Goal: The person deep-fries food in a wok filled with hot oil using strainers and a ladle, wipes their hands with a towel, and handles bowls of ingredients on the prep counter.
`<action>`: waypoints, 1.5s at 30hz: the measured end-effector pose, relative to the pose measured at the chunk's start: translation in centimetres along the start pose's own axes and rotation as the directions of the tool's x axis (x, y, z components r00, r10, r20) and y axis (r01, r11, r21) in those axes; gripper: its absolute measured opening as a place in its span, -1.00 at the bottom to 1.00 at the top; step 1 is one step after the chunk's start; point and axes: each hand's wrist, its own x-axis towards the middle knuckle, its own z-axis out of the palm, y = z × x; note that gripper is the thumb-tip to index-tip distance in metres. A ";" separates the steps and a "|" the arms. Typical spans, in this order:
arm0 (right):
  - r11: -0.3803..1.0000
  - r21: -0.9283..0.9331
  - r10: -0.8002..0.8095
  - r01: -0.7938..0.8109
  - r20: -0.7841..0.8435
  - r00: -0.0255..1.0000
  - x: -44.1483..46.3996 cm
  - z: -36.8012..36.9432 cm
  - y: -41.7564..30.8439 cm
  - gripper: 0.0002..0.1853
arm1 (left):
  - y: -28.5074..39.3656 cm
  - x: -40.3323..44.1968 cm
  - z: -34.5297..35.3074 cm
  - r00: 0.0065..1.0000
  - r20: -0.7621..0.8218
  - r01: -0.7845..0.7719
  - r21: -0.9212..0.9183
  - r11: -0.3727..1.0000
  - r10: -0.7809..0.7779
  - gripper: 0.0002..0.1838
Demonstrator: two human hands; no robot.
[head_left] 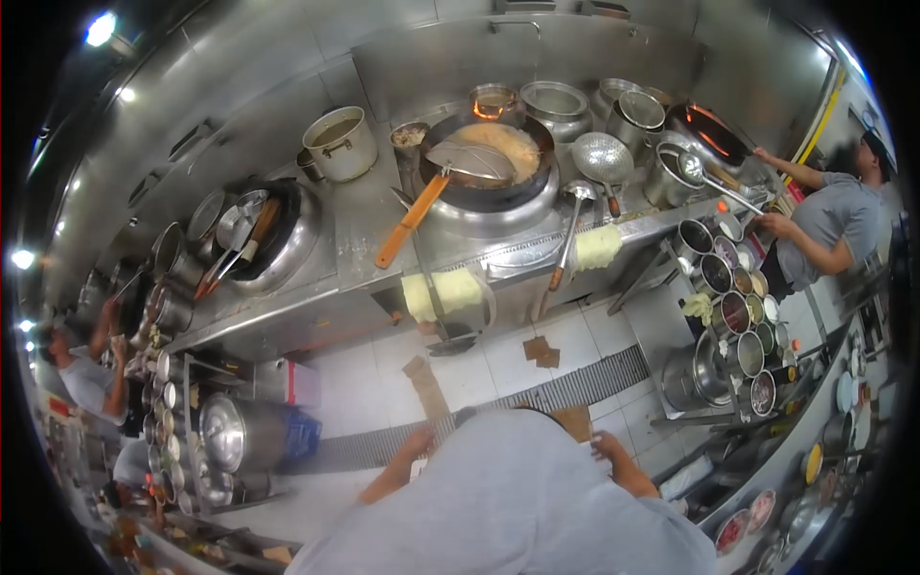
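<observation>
My left hand [416, 444] is low beside my body, fingers curled in at a small white thing whose kind I cannot make out. On the other side, my right hand [608, 447] is likewise bent in, with a bit of white below it. Both hands are small and partly hidden by my grey shirt [517, 489]. In front of me a large wok [460, 196] with brownish liquid sits on the stove. A wire strainer [470, 161] lies across it, its wooden handle [412, 220] pointing toward me.
A ladle [571, 225] and a perforated skimmer [603, 159] lie right of the wok. Yellowish cloths [597, 247] hang at the stove's edge. A co-worker [839, 216] works a flaming wok at right; another person [91, 374] stands left. A floor grate [575, 385] crosses the tiles.
</observation>
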 end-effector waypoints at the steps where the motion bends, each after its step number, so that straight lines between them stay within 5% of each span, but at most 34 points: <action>1: 0.998 0.017 0.067 -0.068 0.044 0.997 0.1 0.2 1.4 -0.55 | -1.3 0.8 -0.8 1.000 -0.010 -0.029 -0.031 0.999 0.028 -0.57; 6: 0.983 -0.056 0.180 -0.178 0.039 0.983 -0.9 1.0 -2.2 -0.54 | -1.0 1.6 -4.7 0.991 0.022 0.133 -0.054 0.990 -0.132 -0.63; 8: 0.986 0.156 0.042 -0.062 0.128 0.991 0.4 0.2 -5.6 -0.57 | 0.3 1.1 -6.3 0.973 0.012 0.228 -0.124 0.966 -0.229 -0.64; 10: 0.971 0.117 -0.215 0.208 0.051 0.975 6.3 -0.7 -8.0 -0.57 | 1.9 1.1 -7.7 0.971 -0.090 0.210 -0.135 0.968 -0.223 -0.65; 11: 0.970 0.119 -0.219 0.212 0.051 0.974 6.5 -1.1 -10.0 -0.57 | 2.8 1.2 -8.1 0.971 -0.093 0.207 -0.133 0.969 -0.220 -0.65; 14: 0.767 0.554 -0.360 0.324 -0.048 0.932 6.1 -0.7 -21.4 -0.33 | 7.0 0.9 -9.2 0.963 -0.226 0.110 -0.167 0.980 -0.147 -0.62; 16: 0.677 0.644 -0.362 0.355 -0.129 0.923 9.2 -0.1 -27.7 -0.26 | 10.9 0.3 -9.6 0.968 -0.245 -0.082 -0.109 0.991 0.053 -0.57; 18: 0.568 0.726 -0.378 0.388 -0.188 0.907 7.7 0.8 -33.6 -0.29 | 16.9 -1.3 -9.1 0.950 -0.299 -0.114 -0.077 0.990 0.086 -0.63; 20: 0.486 0.809 -0.372 0.331 -0.152 0.916 9.4 1.1 -37.8 -0.31 | 22.5 -3.3 -8.8 0.905 -0.267 -0.255 0.283 0.925 0.331 -0.72; 22: 0.405 0.876 -0.357 0.259 -0.109 0.928 12.6 1.5 -40.6 -0.33 | 25.8 -4.6 -8.6 0.912 -0.290 -0.235 0.214 0.948 0.292 -0.74; 24: 0.322 0.935 -0.636 0.152 0.095 0.766 16.3 0.8 -42.3 -0.41 | 29.5 -6.4 -8.6 0.920 -0.300 -0.219 0.144 0.965 0.253 -0.75; 25: 0.374 0.916 -0.477 0.146 0.055 0.877 11.0 0.3 -44.3 -0.54 | 31.8 -7.6 -8.5 0.898 -0.321 -0.277 0.119 0.953 0.301 -0.74; 26: 0.382 0.913 -0.474 0.142 0.062 0.878 10.1 -0.3 -45.3 -0.54 | 33.6 -8.3 -8.4 0.875 -0.339 -0.335 0.091 0.938 0.345 -0.73; 28: 0.781 0.415 -0.391 0.468 -0.261 0.883 9.2 -1.9 -46.3 -0.70 | 35.7 -8.2 -9.1 0.860 -0.359 -0.369 0.052 0.928 0.362 -0.74; 31: 0.608 0.653 -0.505 0.451 -0.120 0.855 6.5 -5.2 -47.0 -0.81 | 41.4 -7.8 -11.1 0.762 -0.376 -0.514 0.143 0.846 0.527 -0.74; 33: 0.558 0.691 -0.526 0.460 -0.134 0.840 1.3 -5.7 -46.1 -0.82 | 44.2 -4.8 -13.7 0.585 -0.315 -0.600 0.452 0.660 0.747 -0.67; 35: 0.381 0.809 -0.606 0.447 -0.146 0.782 -5.6 -4.2 -44.9 -0.81 | 47.2 -0.5 -15.4 0.612 -0.351 -0.502 0.520 0.691 0.709 -0.58; 37: 0.442 0.747 -0.589 0.497 -0.177 0.789 -10.8 -2.6 -43.1 -0.80 | 48.1 5.7 -17.1 0.353 -0.310 -0.378 0.816 0.438 0.883 -0.44; 39: 0.593 0.493 -0.533 0.637 -0.352 0.769 -11.1 -1.5 -40.5 -0.79 | 48.8 9.8 -17.4 0.463 -0.349 -0.101 0.892 0.440 0.815 -0.35; 40: 0.588 0.497 -0.524 0.638 -0.366 0.769 -11.4 -1.2 -39.0 -0.79 | 48.1 11.8 -17.7 0.464 -0.334 -0.116 0.895 0.430 0.820 -0.35; 42: 0.589 0.348 -0.583 0.730 -0.443 0.681 -12.5 -0.8 -36.5 -0.80 | 48.0 14.6 -18.9 0.699 -0.340 -0.013 0.873 0.487 0.629 -0.32; 45: 0.638 0.303 -0.529 0.707 -0.495 0.689 -15.0 0.2 -32.6 -0.80 | 49.2 15.2 -20.2 0.688 -0.225 -0.107 0.909 0.403 0.690 -0.31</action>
